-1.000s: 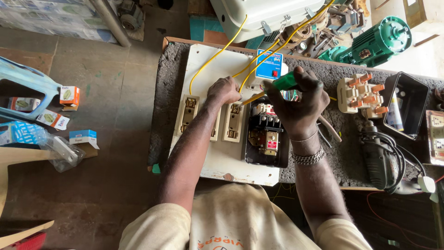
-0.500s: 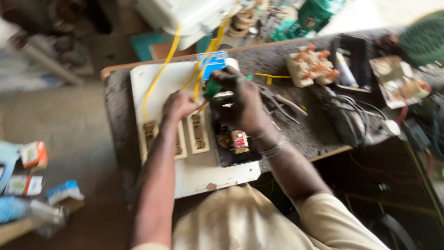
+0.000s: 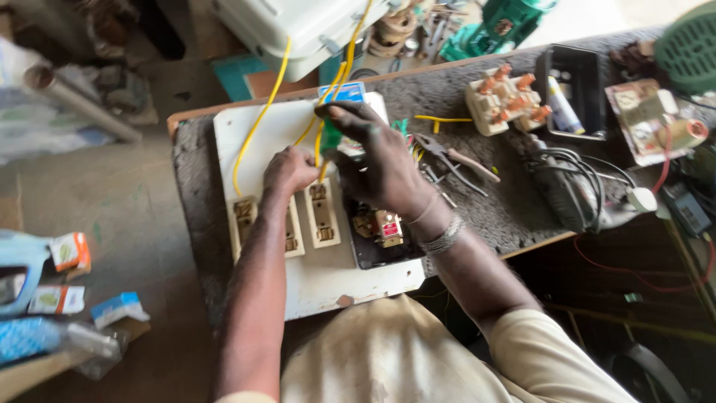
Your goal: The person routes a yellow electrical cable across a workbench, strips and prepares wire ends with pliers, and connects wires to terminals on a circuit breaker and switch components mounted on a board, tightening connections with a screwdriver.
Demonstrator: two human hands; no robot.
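The right hand [image 3: 380, 160] is closed around a green-handled screwdriver [image 3: 330, 136] over the white board [image 3: 321, 280], just at 6 o'clock from a small blue rectangular box [image 3: 344, 92] at the board's top edge. The left hand [image 3: 287, 170] rests curled on the board at 9 o'clock from the right hand, pinching a yellow wire [image 3: 257, 123] just above the beige switch units [image 3: 322, 213]. On the floor at 8 o'clock from the surface [image 3: 514, 205] lie small cartons: one orange and white [image 3: 71, 251], one blue and white [image 3: 118, 307].
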